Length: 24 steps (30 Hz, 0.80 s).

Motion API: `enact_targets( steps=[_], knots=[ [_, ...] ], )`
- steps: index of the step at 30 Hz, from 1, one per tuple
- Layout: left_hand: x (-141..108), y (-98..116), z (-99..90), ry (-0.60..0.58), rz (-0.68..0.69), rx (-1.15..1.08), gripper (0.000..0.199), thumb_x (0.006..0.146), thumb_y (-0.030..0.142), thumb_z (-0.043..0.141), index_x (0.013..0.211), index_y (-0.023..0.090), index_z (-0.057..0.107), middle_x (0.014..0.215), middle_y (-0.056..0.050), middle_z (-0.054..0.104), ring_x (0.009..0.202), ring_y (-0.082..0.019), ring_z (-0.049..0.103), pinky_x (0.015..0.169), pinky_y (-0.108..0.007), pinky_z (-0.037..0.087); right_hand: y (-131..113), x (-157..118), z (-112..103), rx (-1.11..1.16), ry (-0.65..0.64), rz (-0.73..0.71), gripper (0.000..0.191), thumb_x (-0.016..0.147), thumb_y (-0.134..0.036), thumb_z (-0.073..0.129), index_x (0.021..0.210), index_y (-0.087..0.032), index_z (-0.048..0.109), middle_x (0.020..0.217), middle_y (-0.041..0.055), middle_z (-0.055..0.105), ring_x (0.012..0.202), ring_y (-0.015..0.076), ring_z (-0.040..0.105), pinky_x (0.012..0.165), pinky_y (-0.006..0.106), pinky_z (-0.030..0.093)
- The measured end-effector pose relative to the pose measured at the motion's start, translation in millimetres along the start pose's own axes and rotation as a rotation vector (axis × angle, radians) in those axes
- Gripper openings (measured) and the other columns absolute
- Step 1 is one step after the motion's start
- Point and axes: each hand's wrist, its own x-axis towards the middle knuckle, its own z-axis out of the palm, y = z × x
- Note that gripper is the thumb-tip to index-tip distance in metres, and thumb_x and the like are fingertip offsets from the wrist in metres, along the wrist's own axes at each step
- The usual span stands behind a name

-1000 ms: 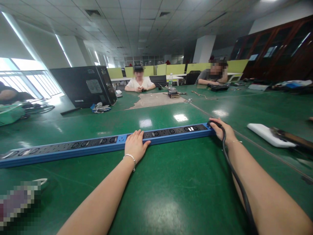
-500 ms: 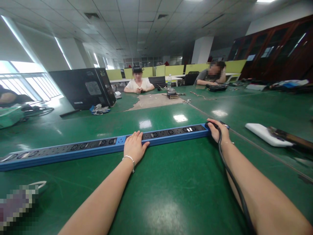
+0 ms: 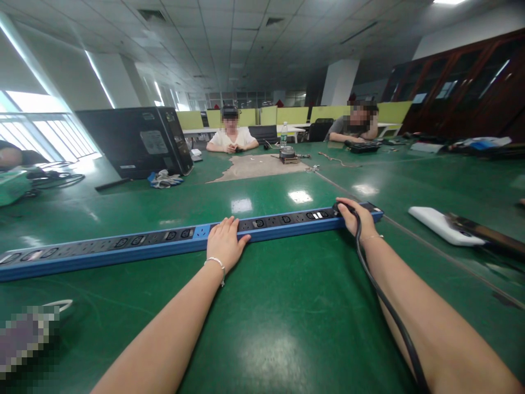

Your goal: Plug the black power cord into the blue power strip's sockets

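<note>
- Grey ceiling (image 3: 229, 33) up high, with brown cupboards (image 3: 455, 87) far right.
- Green table (image 3: 262, 306), big and shiny, with a tan patch (image 3: 250, 167) on the far side.
- Black box (image 3: 135, 142), far left on the table.
- Blue strip (image 3: 123, 258), long, lying across the near part.
- Left hand (image 3: 225, 243), flat on the strip, thumb out wide.
- Right hand (image 3: 361, 220), pinching a black plug (image 3: 336, 208) near the strip's right end.

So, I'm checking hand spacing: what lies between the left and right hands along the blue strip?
In the head view, black sockets of the strip lie between the left hand and right hand, with two white patches nearer the right.
</note>
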Motion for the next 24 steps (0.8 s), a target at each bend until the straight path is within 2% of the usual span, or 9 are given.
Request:
enact_targets(
  steps=[5, 10, 17, 21, 22, 24],
  knots=[
    [-0.2, 0.0, 1.0, 0.0, -0.007, -0.005, 0.055, 0.086, 0.051, 0.038, 0.127, 0.015, 0.046, 0.135, -0.013, 0.048, 0.128, -0.026, 0.039, 0.104, -0.041, 0.031, -4.4, -4.3, 1.0, -0.098, -0.053, -0.023, 0.036, 0.081, -0.043, 0.046, 0.104, -0.023, 0.066, 0.103, 0.0077, 0.068, 0.096, 0.0267, 0.062, 0.088, 0.044, 0.046],
    [-0.2, 0.0, 0.6, 0.001, -0.001, 0.011, 0.055, 0.086, 0.05, 0.038, 0.127, 0.015, 0.047, 0.135, -0.013, 0.048, 0.128, -0.025, 0.04, 0.104, -0.041, 0.032, -8.1, -8.2, 3.3, -0.099, -0.047, -0.051, 0.034, 0.081, -0.04, 0.046, 0.102, -0.025, 0.066, 0.107, 0.0054, 0.067, 0.095, 0.0251, 0.061, 0.092, 0.045, 0.044],
    [-0.1, 0.7, -0.4, -0.008, -0.005, 0.008, 0.055, 0.086, 0.049, 0.04, 0.127, 0.013, 0.047, 0.134, -0.014, 0.049, 0.127, -0.026, 0.04, 0.104, -0.041, 0.031, -10.3, -6.0, 7.6, 0.017, 0.105, 0.083, 0.035, 0.079, -0.043, 0.046, 0.096, -0.022, 0.067, 0.094, 0.0069, 0.069, 0.09, 0.0242, 0.062, 0.088, 0.042, 0.046],
    [-0.2, 1.0, 0.1, -0.006, -0.005, 0.009, 0.055, 0.086, 0.049, 0.04, 0.127, 0.013, 0.047, 0.134, -0.014, 0.049, 0.127, -0.026, 0.04, 0.104, -0.04, 0.03, -32.1, 1.8, 7.7, 0.126, 0.299, 0.114, 0.041, 0.084, -0.046, 0.04, 0.101, -0.019, 0.065, 0.1, 0.0086, 0.067, 0.093, 0.0229, 0.061, 0.087, 0.039, 0.047],
    [-0.2, 1.0, 0.2, -0.004, -0.005, 0.012, 0.055, 0.086, 0.049, 0.04, 0.127, 0.013, 0.047, 0.134, -0.014, 0.049, 0.127, -0.026, 0.041, 0.104, -0.04, 0.03, -40.9, 2.3, 9.8, 0.151, 0.294, 0.087, 0.041, 0.085, -0.046, 0.04, 0.102, -0.019, 0.065, 0.102, 0.0086, 0.067, 0.095, 0.0226, 0.061, 0.088, 0.038, 0.046],
    [-0.2, 1.0, 0.3, 0.0, -0.007, 0.014, 0.055, 0.086, 0.049, 0.04, 0.127, 0.013, 0.047, 0.134, -0.014, 0.049, 0.127, -0.026, 0.04, 0.105, -0.039, 0.03, -59.6, -0.1, 18.2, 0.201, 0.161, 0.032, 0.038, 0.084, -0.047, 0.043, 0.098, -0.02, 0.066, 0.101, 0.0073, 0.067, 0.096, 0.0222, 0.061, 0.089, 0.037, 0.047]
  ],
)
